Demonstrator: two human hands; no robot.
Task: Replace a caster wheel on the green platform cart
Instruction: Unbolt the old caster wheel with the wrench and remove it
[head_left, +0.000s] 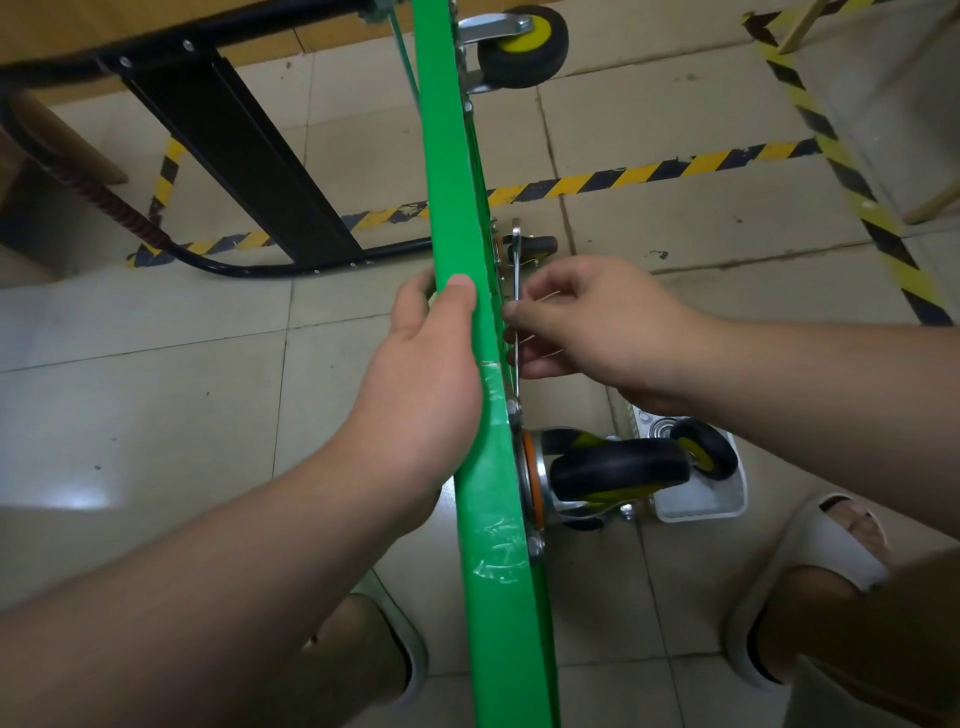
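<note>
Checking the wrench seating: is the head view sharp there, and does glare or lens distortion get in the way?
Head view: the wrench is fairly sharp but seen edge-on, its middle hidden by the right hand; no glare there, only a bright patch on the floor tile at lower left; wide-angle bowing curves the green platform and the hazard tape.

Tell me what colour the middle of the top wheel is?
Yellow. The caster wheel shows best in the head view.

Open floor (727, 249) right of cart (451, 208)
</note>
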